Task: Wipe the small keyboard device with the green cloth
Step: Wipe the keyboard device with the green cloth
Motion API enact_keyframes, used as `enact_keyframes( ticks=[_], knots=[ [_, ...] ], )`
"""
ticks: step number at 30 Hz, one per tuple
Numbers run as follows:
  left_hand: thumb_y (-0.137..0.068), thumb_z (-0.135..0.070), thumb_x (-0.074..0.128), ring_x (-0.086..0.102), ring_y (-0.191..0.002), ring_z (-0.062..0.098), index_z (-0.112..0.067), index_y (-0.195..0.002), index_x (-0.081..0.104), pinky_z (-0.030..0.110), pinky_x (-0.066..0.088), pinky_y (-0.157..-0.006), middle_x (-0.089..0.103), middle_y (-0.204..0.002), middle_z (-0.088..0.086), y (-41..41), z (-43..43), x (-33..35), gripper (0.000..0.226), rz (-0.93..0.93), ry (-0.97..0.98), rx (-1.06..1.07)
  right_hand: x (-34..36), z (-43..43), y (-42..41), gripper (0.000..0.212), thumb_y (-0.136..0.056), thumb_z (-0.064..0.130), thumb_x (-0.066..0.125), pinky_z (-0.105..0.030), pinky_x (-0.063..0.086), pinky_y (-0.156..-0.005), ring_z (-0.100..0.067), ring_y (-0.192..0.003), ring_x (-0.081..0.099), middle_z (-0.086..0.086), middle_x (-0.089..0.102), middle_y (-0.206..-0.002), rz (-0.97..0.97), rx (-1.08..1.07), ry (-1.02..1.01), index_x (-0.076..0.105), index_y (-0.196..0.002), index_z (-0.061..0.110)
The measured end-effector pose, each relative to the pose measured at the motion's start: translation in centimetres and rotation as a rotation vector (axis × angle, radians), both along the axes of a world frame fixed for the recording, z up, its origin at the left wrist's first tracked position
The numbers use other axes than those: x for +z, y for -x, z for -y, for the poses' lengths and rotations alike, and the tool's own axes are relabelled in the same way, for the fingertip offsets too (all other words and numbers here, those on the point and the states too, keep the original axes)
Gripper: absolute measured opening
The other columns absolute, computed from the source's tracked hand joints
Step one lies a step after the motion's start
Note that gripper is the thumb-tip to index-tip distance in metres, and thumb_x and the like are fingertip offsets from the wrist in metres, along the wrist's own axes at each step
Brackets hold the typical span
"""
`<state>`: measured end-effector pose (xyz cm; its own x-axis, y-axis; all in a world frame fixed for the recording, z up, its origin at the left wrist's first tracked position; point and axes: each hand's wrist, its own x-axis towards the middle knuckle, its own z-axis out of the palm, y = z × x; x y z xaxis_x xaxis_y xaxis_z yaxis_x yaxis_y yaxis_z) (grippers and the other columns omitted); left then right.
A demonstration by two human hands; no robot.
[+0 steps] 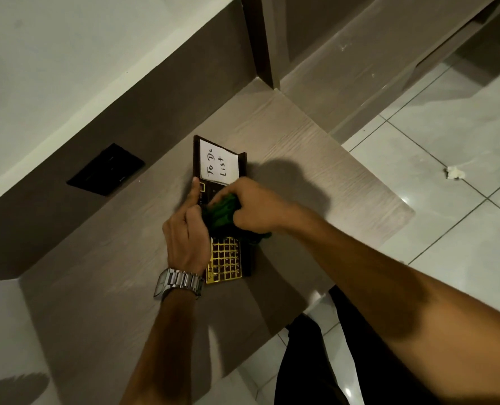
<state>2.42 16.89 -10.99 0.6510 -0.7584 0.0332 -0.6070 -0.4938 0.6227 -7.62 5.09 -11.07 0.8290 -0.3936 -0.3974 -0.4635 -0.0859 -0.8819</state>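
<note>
Green cloth (224, 210): bunched into a wad, clenched in the right hand (253, 207), pressed onto the middle of the small keyboard device (224, 258), between the gold key grid and the lid.
Right hand: fingers curled tight round the cloth, knuckles up, wrist coming in from the lower right.
Left hand (186, 232): lies along the device's left edge, index finger (195, 190) stretched out toward the hinge; it looks to be steadying the case. Whether it grips the edge or only rests on it, I cannot tell.
Wristwatch (180, 282): metal band on the left wrist, just beside the near corner of the keys.
Device position: flat on the pale wood-grain desk (316, 159), roughly at its middle, well apart from the black wall socket (107, 171).
Long axis: runs away from the person, leaning slightly left at the far end; near end is the gold keypad, far end the opened lid.
Lid: carries a white note reading "To Do List" (219, 165), its writing running along the long axis.
Step in hand: wiping the strip between keys and lid, by my judgement partway through, since the near keys are uncovered.
Doing it well: keep the left hand bracing so the case does not skate; stroke along the long axis, lightly over the keys; stay clear of the paper note so it is not rubbed loose.
Floor: glossy tiles to the right, with a crumpled white scrap (454, 172).
</note>
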Motion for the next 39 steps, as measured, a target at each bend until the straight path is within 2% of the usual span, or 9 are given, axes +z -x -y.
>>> enact_keyframes(
  ticks=[4,8,12,15,19,24,30,34,39],
  knots=[
    [-0.102,-0.007,0.026,0.049,-0.067,-0.001,-0.014,-0.143,0.038,-0.006,0.037,-0.059,0.067,-0.109,0.025,0.1,-0.1,0.4,0.043,0.057,-0.039,-0.051,-0.2,-0.7,0.9,0.046,-0.083,-0.008,0.062,-0.014,0.048,-0.067,-0.012,-0.106,0.059,-0.004,0.058,-0.128,-0.044,-0.007,0.082,0.068,-0.122,0.016],
    [-0.101,-0.003,0.037,0.062,-0.085,0.009,-0.015,-0.143,0.037,-0.009,0.032,-0.069,0.063,-0.124,0.018,-0.2,0.2,0.3,0.043,0.101,-0.049,-0.044,2.2,0.4,-0.6,0.043,-0.081,-0.011,0.059,-0.006,0.047,-0.057,-0.004,-0.081,0.058,0.011,0.059,-0.093,0.135,0.036,0.050,0.073,-0.114,0.012],
    [-0.102,-0.004,0.032,0.059,-0.103,0.018,-0.014,-0.145,0.035,-0.010,0.029,-0.074,0.059,-0.129,0.019,-0.3,0.5,-0.1,0.044,0.101,-0.050,-0.046,1.6,0.6,-0.9,0.047,-0.079,-0.007,0.067,-0.013,0.045,-0.082,-0.013,-0.104,0.050,-0.003,0.054,-0.113,0.099,-0.198,0.308,0.072,-0.119,0.016],
    [-0.102,-0.009,0.027,0.061,-0.080,0.013,-0.012,-0.144,0.037,-0.005,0.036,-0.064,0.065,-0.112,0.012,0.4,0.1,-0.1,0.043,0.088,-0.034,-0.051,0.7,-0.1,0.4,0.042,-0.081,-0.007,0.065,-0.008,0.045,-0.063,-0.005,-0.090,0.054,0.004,0.057,-0.100,0.009,0.061,0.195,0.072,-0.116,0.014],
    [-0.093,-0.020,0.019,0.050,-0.050,0.025,-0.016,-0.140,0.044,0.024,0.037,-0.041,0.057,-0.069,0.012,0.6,0.7,0.4,0.054,-0.012,0.039,-0.025,0.7,2.3,-0.1,0.039,-0.082,-0.005,0.065,-0.021,0.054,-0.076,-0.017,-0.106,0.061,-0.004,0.061,-0.117,-0.020,-0.189,0.209,0.071,-0.115,0.014],
    [-0.091,-0.024,0.021,0.053,-0.054,0.022,-0.017,-0.138,0.046,0.035,0.042,-0.045,0.064,-0.078,0.013,0.5,1.0,0.7,0.053,-0.053,0.076,-0.011,0.8,2.5,-0.8,0.040,-0.082,-0.009,0.061,-0.008,0.050,-0.067,-0.017,-0.107,0.064,0.000,0.064,-0.109,0.053,-0.166,0.155,0.071,-0.115,0.010],
    [-0.088,-0.032,0.020,0.041,-0.043,0.015,-0.017,-0.140,0.045,0.024,0.033,-0.039,0.051,-0.058,0.005,0.6,0.6,0.5,0.059,-0.035,0.067,0.016,0.2,2.6,-0.7,0.041,-0.081,-0.008,0.059,-0.010,0.054,-0.057,-0.014,-0.096,0.067,0.001,0.068,-0.099,0.099,-0.244,0.049,0.072,-0.115,0.012],
    [-0.087,-0.035,0.019,0.040,-0.041,0.007,-0.015,-0.140,0.045,0.016,0.032,-0.036,0.047,-0.057,-0.007,0.6,0.8,0.7,0.063,-0.033,0.073,0.013,0.4,3.1,-1.6,0.041,-0.082,-0.008,0.061,-0.021,0.055,-0.078,-0.021,-0.115,0.059,-0.011,0.062,-0.129,-0.023,-0.175,0.175,0.071,-0.118,0.010],
    [-0.086,-0.035,0.019,0.048,-0.047,0.001,-0.015,-0.139,0.046,0.011,0.035,-0.038,0.044,-0.058,-0.012,0.7,0.4,0.6,0.063,-0.035,0.059,0.018,-0.2,2.9,-0.5,0.043,-0.085,-0.008,0.056,-0.030,0.059,-0.084,-0.019,-0.108,0.063,-0.006,0.065,-0.115,0.007,-0.179,-0.127,0.067,-0.121,0.013]
  ],
)
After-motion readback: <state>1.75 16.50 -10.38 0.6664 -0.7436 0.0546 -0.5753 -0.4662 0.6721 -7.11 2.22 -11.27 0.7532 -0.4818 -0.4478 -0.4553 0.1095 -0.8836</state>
